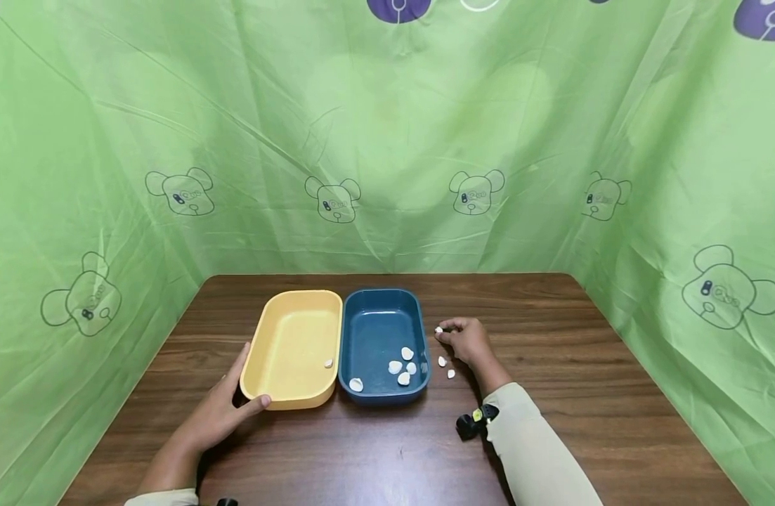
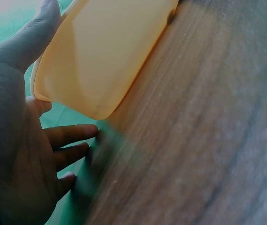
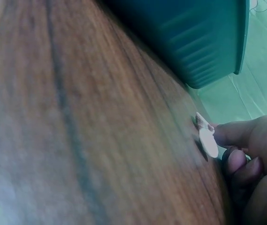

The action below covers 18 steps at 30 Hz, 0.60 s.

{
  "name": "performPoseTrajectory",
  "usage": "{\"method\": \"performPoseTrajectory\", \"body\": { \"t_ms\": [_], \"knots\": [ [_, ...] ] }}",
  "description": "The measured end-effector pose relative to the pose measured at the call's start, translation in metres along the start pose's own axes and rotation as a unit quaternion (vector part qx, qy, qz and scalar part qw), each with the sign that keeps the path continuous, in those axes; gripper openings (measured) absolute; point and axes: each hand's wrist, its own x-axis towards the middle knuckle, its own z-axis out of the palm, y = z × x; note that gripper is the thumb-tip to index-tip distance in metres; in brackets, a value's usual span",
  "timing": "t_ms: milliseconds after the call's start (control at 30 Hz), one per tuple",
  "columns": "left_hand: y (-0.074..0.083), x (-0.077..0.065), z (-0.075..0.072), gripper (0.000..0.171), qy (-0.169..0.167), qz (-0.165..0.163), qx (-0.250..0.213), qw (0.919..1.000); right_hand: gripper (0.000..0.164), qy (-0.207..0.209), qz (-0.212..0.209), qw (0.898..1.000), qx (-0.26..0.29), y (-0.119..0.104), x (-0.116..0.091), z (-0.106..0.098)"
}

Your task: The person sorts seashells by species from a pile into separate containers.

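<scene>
A yellow tray (image 1: 292,393) stands left of a dark blue tray (image 1: 383,398), their long sides together. My left hand (image 1: 219,411) grips the yellow tray's near left corner, thumb at the front rim and fingers along the left side. To the right of the blue tray, my right hand (image 1: 468,341) pinches a small white seashell (image 1: 439,329) between thumb and forefinger, low over the table. Nearer me lie two loose shells, one (image 1: 442,361) beside the other (image 1: 451,374). Several shells (image 1: 407,353) rest inside the blue tray. One small shell (image 1: 328,363) sits in the yellow one.
The trays stand on a brown wooden table (image 1: 551,337). Green printed cloth (image 1: 393,239) hangs around its back and sides. Against the right sleeve sits a small black wrist camera (image 1: 468,426).
</scene>
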Motion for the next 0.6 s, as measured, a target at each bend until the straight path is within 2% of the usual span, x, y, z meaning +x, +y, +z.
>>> {"method": "performPoseTrajectory", "body": {
  "t_ms": [600],
  "knots": [
    [-0.0006,0.0,0.0005,0.118,0.003,0.007,-0.004,1.0,0.022,0.014,0.017,0.997,0.069,-0.0051,-0.004,-0.001]
  ]
}}
